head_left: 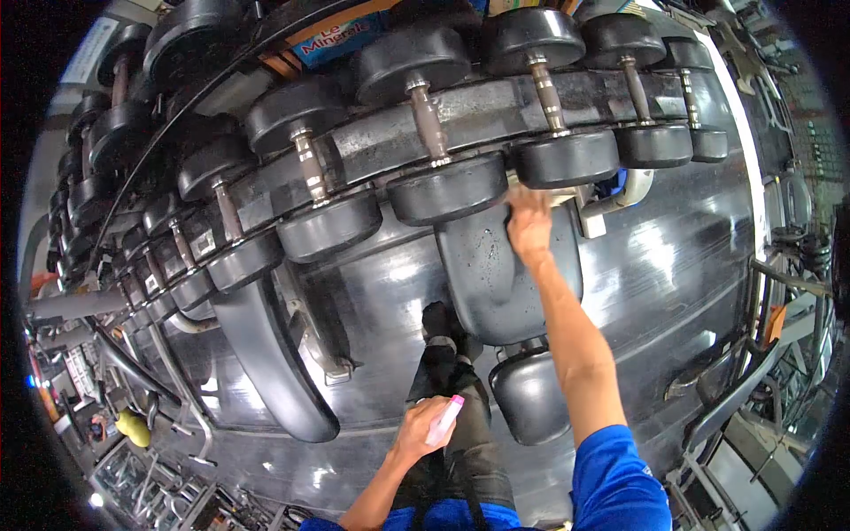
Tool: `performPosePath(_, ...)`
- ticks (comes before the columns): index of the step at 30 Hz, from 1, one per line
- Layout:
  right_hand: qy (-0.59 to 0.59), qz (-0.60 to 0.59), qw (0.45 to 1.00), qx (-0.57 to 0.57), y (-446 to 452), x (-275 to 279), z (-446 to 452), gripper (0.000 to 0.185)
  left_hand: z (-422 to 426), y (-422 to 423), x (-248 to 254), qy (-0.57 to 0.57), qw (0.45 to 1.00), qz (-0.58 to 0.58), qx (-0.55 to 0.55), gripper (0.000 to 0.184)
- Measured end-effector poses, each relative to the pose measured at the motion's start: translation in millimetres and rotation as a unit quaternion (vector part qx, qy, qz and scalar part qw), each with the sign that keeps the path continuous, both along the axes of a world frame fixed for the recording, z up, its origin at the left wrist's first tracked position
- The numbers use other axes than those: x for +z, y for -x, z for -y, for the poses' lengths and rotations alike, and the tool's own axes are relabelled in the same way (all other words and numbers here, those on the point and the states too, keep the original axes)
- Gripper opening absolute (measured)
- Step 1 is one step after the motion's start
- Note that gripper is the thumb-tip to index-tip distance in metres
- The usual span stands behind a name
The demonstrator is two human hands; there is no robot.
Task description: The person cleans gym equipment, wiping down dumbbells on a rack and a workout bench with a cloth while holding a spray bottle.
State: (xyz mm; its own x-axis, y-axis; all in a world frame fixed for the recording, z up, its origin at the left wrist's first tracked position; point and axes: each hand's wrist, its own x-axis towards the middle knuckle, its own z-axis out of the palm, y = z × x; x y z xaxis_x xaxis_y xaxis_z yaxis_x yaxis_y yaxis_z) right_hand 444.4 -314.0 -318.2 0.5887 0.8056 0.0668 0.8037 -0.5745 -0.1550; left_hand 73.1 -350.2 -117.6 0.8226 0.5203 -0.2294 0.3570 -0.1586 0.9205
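Note:
In my left hand (423, 428), held low before my legs, is a small translucent bottle with a pink top (445, 419); the fingers are wrapped round it. My right hand (529, 226) reaches forward to the far end of a black padded bench backrest (491, 274). Its fingers are blurred near the pad's upper edge, close under a dumbbell (565, 159), and whether they hold anything is not clear. Wet drops dot the pad's surface. Behind the backrest's near end sits the separate bench seat (531, 398).
A rack (478, 106) with several black dumbbells curves across the front. Another black bench pad (270, 354) stands at the left. Gym machine frames (753, 354) line the right, and a yellow object (133, 427) is at the far left. The floor (651, 257) is dark and shiny.

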Motion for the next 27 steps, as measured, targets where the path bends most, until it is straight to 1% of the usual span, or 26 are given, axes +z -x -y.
performPosePath(2, -0.014, -0.027, 0.996, 0.084, 41.9, -17.1, -8.6, 0.043, -2.3, -4.4, 0.4, -0.008, 1.000, 0.009, 0.002, 0.016)
performPosePath(4, -0.015, -0.136, 0.977, 0.165, 75.7, 13.1, -23.0, 0.045, -6.1, -12.1, 0.6, -0.008, 1.000, 0.008, -0.011, 0.016)
performPosePath(5, -0.007, -0.126, 0.973, 0.194, 79.4, 19.4, -26.6, 0.046, -7.3, -14.6, 0.4, -0.009, 1.000, 0.006, -0.017, 0.016)
performPosePath(7, 0.010, -0.106, 0.962, 0.251, 82.9, 26.5, -27.2, 0.048, -6.7, -17.5, -3.7, -0.004, 1.000, 0.011, -0.014, 0.017)
performPosePath(10, 0.011, -0.172, 0.946, 0.276, 34.6, 34.0, -6.9, 0.047, -1.6, -17.5, -5.7, 0.006, 1.000, 0.015, -0.007, 0.017)
performPosePath(12, -0.051, -0.101, 0.977, 0.181, -8.0, 23.8, 30.1, 0.049, -2.7, -18.2, -4.9, 0.007, 1.000, 0.020, -0.004, 0.016)
performPosePath(14, -0.056, -0.100, 0.993, 0.035, -42.7, 18.8, 65.0, 0.051, -0.2, -14.6, -0.5, 0.001, 1.000, 0.019, 0.005, 0.017)
performPosePath(15, -0.109, -0.133, 0.984, -0.053, -52.9, 7.2, 73.1, 0.050, 0.8, -12.6, 2.4, 0.008, 1.000, 0.005, 0.013, 0.018)
performPosePath(16, -0.155, -0.168, 0.963, -0.141, -51.9, 5.2, 75.7, 0.049, 3.1, -9.0, 3.9, 0.012, 1.000, 0.007, 0.015, 0.018)
performPosePath(18, -0.150, -0.158, 0.955, -0.199, -39.5, 3.5, 63.4, 0.045, 5.4, -8.0, 0.8, 0.017, 1.000, 0.020, 0.017, 0.019)
performPosePath(19, -0.184, -0.082, 0.970, -0.133, -27.2, -5.5, 59.0, 0.042, 8.7, -7.3, 0.7, 0.016, 0.999, 0.020, 0.021, 0.019)
performPosePath(20, -0.137, -0.089, 0.980, -0.117, -5.6, 16.0, 41.1, 0.041, 11.8, -5.9, 0.6, 0.015, 0.999, 0.020, 0.024, 0.019)
performPosePath(21, -0.133, -0.053, 0.990, -0.018, 14.5, 18.9, 27.7, 0.039, 14.5, -4.4, 0.7, 0.013, 0.999, 0.019, 0.027, 0.019)
performPosePath(22, -0.112, -0.084, 0.989, 0.044, 39.1, -6.0, 20.0, 0.041, 17.7, -3.4, 0.9, 0.018, 0.999, 0.014, 0.030, 0.023)
performPosePath(23, -0.043, -0.187, 0.974, 0.117, 66.4, 25.9, 6.3, 0.043, 21.8, -2.0, 1.5, 0.023, 0.999, 0.008, 0.032, 0.026)
performPosePath(25, 0.012, -0.146, 0.953, 0.265, 103.2, 16.0, -7.9, 0.046, 29.9, -2.6, 2.9, 0.024, 0.999, 0.003, 0.036, 0.030)
performPosePath(27, 0.053, -0.121, 0.943, 0.305, 102.2, 12.9, -6.3, 0.045, 37.8, -3.6, 5.6, 0.012, 0.999, 0.000, 0.041, 0.030)
